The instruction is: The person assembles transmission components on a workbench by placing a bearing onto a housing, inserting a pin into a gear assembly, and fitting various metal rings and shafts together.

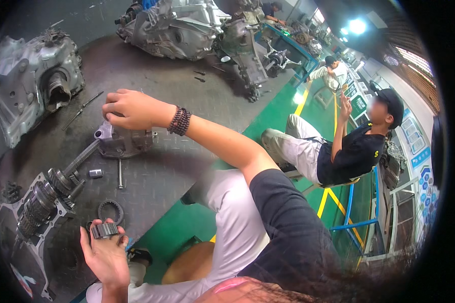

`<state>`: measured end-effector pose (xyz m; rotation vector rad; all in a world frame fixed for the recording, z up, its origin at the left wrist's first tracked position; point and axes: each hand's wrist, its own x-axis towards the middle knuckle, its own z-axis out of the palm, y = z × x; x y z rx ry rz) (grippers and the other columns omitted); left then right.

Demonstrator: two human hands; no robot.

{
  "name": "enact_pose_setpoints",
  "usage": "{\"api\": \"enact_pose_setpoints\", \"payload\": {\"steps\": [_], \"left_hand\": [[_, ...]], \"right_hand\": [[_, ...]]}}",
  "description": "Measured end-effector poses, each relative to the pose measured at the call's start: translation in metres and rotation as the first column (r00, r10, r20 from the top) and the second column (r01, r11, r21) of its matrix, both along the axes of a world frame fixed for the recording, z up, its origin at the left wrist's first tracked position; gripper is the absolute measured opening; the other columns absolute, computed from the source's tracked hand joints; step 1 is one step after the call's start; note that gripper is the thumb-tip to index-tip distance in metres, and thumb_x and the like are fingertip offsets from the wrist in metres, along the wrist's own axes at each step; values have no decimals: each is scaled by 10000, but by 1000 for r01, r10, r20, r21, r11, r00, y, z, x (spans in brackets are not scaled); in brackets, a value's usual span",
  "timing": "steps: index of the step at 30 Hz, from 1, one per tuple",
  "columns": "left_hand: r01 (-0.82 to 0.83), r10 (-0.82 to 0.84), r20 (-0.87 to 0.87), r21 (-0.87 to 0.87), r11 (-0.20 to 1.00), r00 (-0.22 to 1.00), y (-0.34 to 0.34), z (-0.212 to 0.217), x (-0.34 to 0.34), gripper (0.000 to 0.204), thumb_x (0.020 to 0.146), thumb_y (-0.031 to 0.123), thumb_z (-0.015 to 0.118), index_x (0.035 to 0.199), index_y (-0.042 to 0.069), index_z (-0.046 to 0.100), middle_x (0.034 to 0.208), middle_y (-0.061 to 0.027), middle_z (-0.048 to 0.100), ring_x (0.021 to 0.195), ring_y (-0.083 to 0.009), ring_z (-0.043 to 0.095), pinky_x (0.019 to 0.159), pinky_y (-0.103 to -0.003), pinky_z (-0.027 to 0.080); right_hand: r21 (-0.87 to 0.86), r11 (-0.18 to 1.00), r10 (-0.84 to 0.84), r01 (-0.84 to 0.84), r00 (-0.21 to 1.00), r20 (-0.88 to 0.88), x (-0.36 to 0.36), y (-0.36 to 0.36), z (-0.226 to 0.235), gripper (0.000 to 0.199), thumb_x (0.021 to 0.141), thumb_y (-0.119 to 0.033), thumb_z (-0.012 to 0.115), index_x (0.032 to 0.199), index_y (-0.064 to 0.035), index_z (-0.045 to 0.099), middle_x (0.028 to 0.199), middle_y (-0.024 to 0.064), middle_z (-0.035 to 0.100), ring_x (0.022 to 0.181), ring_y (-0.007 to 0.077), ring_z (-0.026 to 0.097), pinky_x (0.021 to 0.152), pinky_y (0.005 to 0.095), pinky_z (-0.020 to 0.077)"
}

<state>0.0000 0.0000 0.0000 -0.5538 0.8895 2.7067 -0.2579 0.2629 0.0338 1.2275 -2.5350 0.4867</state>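
Observation:
My left hand (107,255), palm up near the table's front edge, has its fingers curled around a small metal splined ring (105,231). A flat toothed ring (110,211) lies on the table just beyond it. Stretched across the table, my right hand (131,110) has a beaded bracelet at its wrist and closed fingers. It rests at the top of a grey metal housing (124,144); what those fingers grip is hidden. Beside the housing are a metal bolt (120,174) and a short metal sleeve (95,173). A gear shaft assembly (43,202) lies at the left on a flat metal frame.
Large gearbox casings stand at the left (33,91) and the back (179,30) of the dark table (151,76). A thin rod (83,110) lies near the left casing. To the right, a person in a black cap (346,146) sits beyond the green floor (313,108); others are farther back.

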Motion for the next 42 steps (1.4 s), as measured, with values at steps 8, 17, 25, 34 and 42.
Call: {"api": "enact_pose_setpoints", "payload": {"steps": [8, 17, 25, 34, 42], "left_hand": [[27, -27, -21, -12, 1000, 999, 6, 7, 3, 436, 1064, 515, 434, 1165, 111, 566, 1100, -91, 604, 930, -271, 589, 799, -370, 425], [18, -19, -21, -31, 999, 1000, 3, 3, 1, 423, 1051, 502, 452, 1163, 107, 554, 1090, -99, 608, 918, -273, 613, 791, -381, 448], [40, -43, -44, -52, 998, 998, 2, 3, 1, 410, 1030, 512, 508, 1152, 132, 599, 1060, -87, 628, 889, -283, 596, 782, -391, 454], [30, -32, -31, -48, 998, 999, 1, 4, 1, 408, 1039, 483, 484, 1167, 103, 562, 1085, -110, 618, 913, -277, 622, 790, -380, 452], [45, -48, -48, -60, 997, 998, 2, 3, 1, 406, 1034, 476, 500, 1173, 100, 561, 1093, -111, 610, 918, -277, 623, 797, -383, 455]], "right_hand": [[-85, 960, -275, 267, 954, -120, 28, -20, -11, 291, 1034, -299, 503, 1136, -89, 676, 1065, 162, 623, 993, 359, 616, 822, 485, 563], [-209, 977, -86, 46, 979, -186, 6, -9, -11, 284, 1047, -358, 546, 1083, -99, 658, 1063, 120, 598, 953, 346, 607, 765, 450, 557], [115, 983, -107, 144, 953, -284, 5, -7, -5, 310, 1058, -297, 478, 1173, -71, 656, 1082, 152, 599, 930, 352, 608, 737, 462, 577], [72, 996, -70, 57, 979, 193, 12, -7, 25, 342, 1059, -323, 436, 1243, -139, 659, 1214, 93, 618, 1157, 351, 565, 996, 499, 509], [-25, 1000, -12, 13, 1000, 10, 10, 0, 7, 291, 1022, -299, 472, 1095, -116, 687, 1156, 102, 630, 1103, 319, 601, 922, 492, 544]]}}
